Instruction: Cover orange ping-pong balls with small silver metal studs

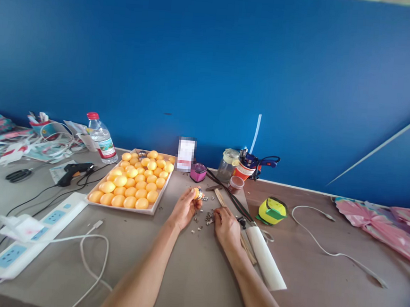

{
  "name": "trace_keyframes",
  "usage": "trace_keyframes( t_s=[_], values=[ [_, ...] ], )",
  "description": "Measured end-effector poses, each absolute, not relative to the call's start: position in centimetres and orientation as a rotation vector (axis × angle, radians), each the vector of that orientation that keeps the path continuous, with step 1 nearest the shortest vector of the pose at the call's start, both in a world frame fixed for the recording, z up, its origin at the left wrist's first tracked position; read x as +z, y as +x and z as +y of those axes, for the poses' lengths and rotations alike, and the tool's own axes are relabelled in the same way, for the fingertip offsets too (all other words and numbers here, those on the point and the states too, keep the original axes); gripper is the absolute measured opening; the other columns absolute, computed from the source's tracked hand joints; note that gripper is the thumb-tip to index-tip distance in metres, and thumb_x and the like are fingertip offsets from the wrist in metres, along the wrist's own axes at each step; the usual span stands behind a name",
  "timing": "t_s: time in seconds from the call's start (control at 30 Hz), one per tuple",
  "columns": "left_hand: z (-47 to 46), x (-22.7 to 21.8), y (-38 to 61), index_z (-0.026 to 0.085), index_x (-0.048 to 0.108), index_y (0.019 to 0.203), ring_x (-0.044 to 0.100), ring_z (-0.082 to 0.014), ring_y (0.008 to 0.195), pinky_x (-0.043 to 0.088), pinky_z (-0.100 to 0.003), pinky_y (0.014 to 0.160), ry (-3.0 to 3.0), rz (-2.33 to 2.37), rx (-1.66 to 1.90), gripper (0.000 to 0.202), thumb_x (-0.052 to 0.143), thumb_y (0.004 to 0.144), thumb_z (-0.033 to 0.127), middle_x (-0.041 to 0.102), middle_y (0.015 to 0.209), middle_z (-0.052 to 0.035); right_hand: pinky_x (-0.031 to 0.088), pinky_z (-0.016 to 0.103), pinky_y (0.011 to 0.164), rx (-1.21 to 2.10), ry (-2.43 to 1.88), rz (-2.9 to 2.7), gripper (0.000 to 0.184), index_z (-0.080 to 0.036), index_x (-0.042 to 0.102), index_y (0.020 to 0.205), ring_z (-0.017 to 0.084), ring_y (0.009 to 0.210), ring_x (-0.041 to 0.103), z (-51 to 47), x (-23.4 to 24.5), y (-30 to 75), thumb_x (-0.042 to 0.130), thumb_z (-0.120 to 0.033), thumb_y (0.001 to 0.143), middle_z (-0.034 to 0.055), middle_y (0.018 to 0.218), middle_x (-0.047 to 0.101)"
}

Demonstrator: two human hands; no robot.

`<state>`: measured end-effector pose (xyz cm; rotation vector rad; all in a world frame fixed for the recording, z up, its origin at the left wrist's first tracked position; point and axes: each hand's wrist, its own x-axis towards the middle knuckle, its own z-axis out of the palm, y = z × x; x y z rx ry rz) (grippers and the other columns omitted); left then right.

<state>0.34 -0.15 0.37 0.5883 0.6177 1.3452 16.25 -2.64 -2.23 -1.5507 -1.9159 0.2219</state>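
Observation:
My left hand [185,207] is closed round an orange table tennis ball [197,193] with shiny silver bits on its right side. To its right, small silver metal pieces [208,217] lie scattered on the table between my hands. My right hand [227,225] rests at their right edge with its fingers curled together and pointing down. Whatever is in those fingertips, if anything, is too small to make out. Wooden sticks [219,196] run beneath and past my right hand. Left of my hands stands a shallow tray [153,210] filled with orange balls [130,191].
A white power strip [45,228], a glue gun [74,172] and a water bottle [103,140] are on the left. Behind are a purple box [198,173], a glass jar [228,167] and a tool cup [245,170]. A white roll [266,258] and a yellow-green object [272,211] lie right.

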Motion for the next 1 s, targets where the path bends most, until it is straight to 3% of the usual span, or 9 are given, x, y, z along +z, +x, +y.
trace_keyframes(
  t_s=[0.5,0.67,0.77,0.87,1.0],
  values=[
    [-0.4,0.2,-0.6,0.016,0.054,0.099,0.055,-0.0089,0.058,0.042,-0.020,0.054,0.455,0.482,1.410,0.035,0.065,0.076,0.039,0.062,0.081,-0.0046,0.045,0.030,0.071,0.127,-1.344,-1.747,0.020,-0.018,0.059,0.082,0.020,0.078,0.061,-1.2,-3.2,15.1,0.039,-0.021,0.083,0.0097,0.086,0.066],
    [-0.7,0.2,-1.1,0.018,0.052,0.106,0.054,-0.0088,0.059,0.042,-0.020,0.054,0.403,0.454,1.416,0.038,0.066,0.075,0.036,0.060,0.080,-0.0034,0.043,0.027,0.057,0.485,-1.322,-1.405,0.014,-0.019,0.058,0.072,0.018,0.063,0.058,0.9,0.1,12.9,0.050,-0.030,0.076,0.0064,0.073,0.065],
    [-0.8,0.1,-1.3,0.019,0.051,0.109,0.054,-0.0084,0.060,0.042,-0.020,0.056,0.394,0.411,1.432,0.040,0.066,0.076,0.034,0.059,0.080,-0.0021,0.031,0.023,0.039,0.838,-1.178,-1.089,0.021,-0.019,0.052,0.070,0.010,0.041,0.043,1.6,1.2,11.1,0.054,-0.040,0.074,-0.0001,0.062,0.058],
    [-0.7,0.1,-1.4,0.022,0.050,0.112,0.054,-0.0086,0.059,0.042,-0.021,0.057,0.400,0.397,1.435,0.041,0.064,0.077,0.038,0.057,0.077,-0.0004,0.024,0.021,0.036,1.051,-1.004,-0.958,0.028,-0.019,0.051,0.069,0.007,0.037,0.036,1.5,0.9,9.4,0.060,-0.045,0.070,-0.0060,0.052,0.049],
    [-0.7,0.3,-1.5,0.022,0.050,0.114,0.054,-0.0092,0.060,0.043,-0.023,0.060,0.446,0.429,1.467,0.043,0.065,0.076,0.035,0.057,0.077,0.0000,0.030,0.021,0.040,1.278,-0.816,-0.831,0.033,-0.018,0.053,0.066,0.006,0.039,0.038,1.2,-0.1,8.5,0.069,-0.047,0.064,-0.0057,0.054,0.051]
  ],
)
